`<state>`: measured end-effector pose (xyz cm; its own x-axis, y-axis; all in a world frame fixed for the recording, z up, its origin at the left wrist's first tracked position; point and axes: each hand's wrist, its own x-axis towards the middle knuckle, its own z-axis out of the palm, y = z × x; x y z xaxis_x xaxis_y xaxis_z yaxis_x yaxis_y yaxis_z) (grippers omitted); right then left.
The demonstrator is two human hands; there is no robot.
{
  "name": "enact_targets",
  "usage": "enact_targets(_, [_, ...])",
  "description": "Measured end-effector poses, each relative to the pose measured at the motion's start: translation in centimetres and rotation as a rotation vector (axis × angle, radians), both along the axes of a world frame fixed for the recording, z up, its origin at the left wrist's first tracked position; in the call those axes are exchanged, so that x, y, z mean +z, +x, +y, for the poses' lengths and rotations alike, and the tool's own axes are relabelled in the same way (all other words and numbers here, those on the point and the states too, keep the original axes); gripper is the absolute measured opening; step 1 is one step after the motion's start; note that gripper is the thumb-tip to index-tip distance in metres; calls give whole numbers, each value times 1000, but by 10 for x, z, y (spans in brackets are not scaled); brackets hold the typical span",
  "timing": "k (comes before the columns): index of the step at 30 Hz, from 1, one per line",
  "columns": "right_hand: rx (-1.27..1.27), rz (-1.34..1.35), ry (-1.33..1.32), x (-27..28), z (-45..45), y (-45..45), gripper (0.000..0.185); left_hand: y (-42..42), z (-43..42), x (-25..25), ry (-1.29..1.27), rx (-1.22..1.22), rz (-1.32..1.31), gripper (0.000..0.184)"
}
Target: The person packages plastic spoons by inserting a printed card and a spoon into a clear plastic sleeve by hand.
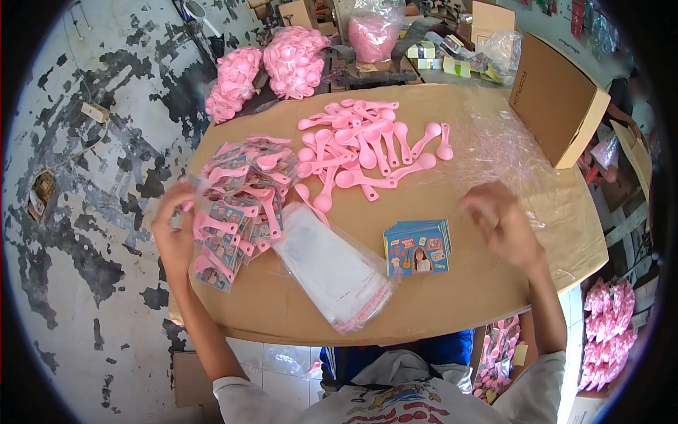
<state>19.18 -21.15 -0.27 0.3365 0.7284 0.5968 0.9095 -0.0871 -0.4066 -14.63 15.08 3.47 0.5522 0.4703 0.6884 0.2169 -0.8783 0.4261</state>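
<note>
At the left edge of the table, my left hand (173, 222) has its fingers closed on what looks like a clear-bagged pink spoon, partly hidden and blurred. Beside it lies a heap of bagged pink spoons with printed cards (244, 205). My right hand (503, 222), smeared by motion, hovers over the right side with fingers loosely apart and nothing visible in them. Nearest to it is a stack of blue printed cards (417, 247). Between the cards and the heap lies a sheaf of clear plastic bags (335, 272). Loose pink spoons (367, 145) form a pile farther back.
Crumpled clear film (505, 152) covers the table's right part, near an upright cardboard box (558, 99). Big bags of pink spoons (295, 62) stand behind the table. A peeling wall (106, 212) is on the left. More pink bundles (607, 332) sit at lower right.
</note>
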Motion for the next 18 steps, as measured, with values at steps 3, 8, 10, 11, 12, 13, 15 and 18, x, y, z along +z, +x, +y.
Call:
enact_targets(3, [291,-187,-243,22,2,-40,12,-1,-7,-9,51,79,157,31])
enact_targets(8, [298,-348,-373,-19,-1,-84,16,31,-63,4,57,-71,128,33])
enact_targets(10, [252,-385,-336,-31,0,-89,19,47,-86,1,40,-204,233,34])
enact_targets(11, [231,-391,-321,-37,0,-91,21,56,-97,-1,63,-257,263,33])
enact_targets(12, [209,-398,-304,-40,-1,-93,22,64,-107,-2,89,-311,293,32])
enact_targets(13, [216,-378,-312,-40,-6,-94,25,69,-113,-2,117,-365,322,32])
enact_targets(15, [225,-338,-332,-35,-21,-92,30,72,-120,-3,74,-434,318,31])
enact_targets(18, [274,-295,-522,-20,-58,-77,30,69,-131,-5,34,-500,376,31])
